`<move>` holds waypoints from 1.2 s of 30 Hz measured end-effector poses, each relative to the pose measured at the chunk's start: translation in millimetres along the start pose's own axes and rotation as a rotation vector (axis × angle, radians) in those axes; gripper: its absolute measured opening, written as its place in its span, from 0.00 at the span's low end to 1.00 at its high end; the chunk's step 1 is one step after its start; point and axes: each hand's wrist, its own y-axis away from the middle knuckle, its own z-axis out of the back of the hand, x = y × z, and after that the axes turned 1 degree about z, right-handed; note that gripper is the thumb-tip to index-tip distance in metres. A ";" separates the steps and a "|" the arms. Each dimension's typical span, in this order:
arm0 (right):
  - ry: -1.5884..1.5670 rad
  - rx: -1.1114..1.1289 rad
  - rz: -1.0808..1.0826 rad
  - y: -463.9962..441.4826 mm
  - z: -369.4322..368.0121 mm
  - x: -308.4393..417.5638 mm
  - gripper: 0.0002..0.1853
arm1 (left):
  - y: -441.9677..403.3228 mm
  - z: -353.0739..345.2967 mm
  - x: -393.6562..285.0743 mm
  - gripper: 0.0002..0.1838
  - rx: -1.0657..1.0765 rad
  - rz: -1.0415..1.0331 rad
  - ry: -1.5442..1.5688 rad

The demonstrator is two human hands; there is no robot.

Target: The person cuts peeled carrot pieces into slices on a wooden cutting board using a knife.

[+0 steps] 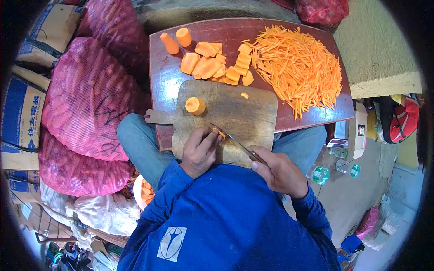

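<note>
In my right hand is a knife, its blade pointing up and left across the cutting board. The fingers of my left hand pinch a small piece of carrot right beside the blade. A short, thick carrot chunk stands on end on the board, above my left hand. One small carrot scrap lies near the board's top edge. Behind the board are carrot slabs in a loose group, and two carrot lengths stand upright at the table's far left.
A large heap of carrot sticks covers the right of the red-brown table. Pink mesh sacks stand close on the left. A white bowl of carrot pieces is low beside my left leg. Plastic bottles lie on the floor at right.
</note>
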 end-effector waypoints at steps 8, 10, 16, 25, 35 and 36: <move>0.073 0.093 -0.009 -6.2 5.4 -1.6 0.21 | 3.4 5.4 9.6 0.25 0.103 -0.140 -0.021; 0.107 0.109 -0.024 -6.8 6.7 3.5 0.21 | 0.5 12.2 7.8 0.27 0.148 -0.147 -0.010; 0.221 0.061 0.085 2.6 2.1 15.8 0.20 | 12.2 9.2 17.6 0.31 0.170 -0.158 0.007; 0.068 0.073 -0.001 5.3 12.1 2.2 0.20 | 0.4 8.2 10.1 0.29 0.168 -0.175 -0.009; 0.123 0.153 -0.065 -10.9 7.0 7.7 0.20 | 0.1 8.1 8.5 0.27 0.151 -0.190 -0.019; 0.081 0.117 -0.035 -14.2 3.3 3.7 0.19 | -0.4 7.3 8.3 0.27 0.151 -0.192 -0.017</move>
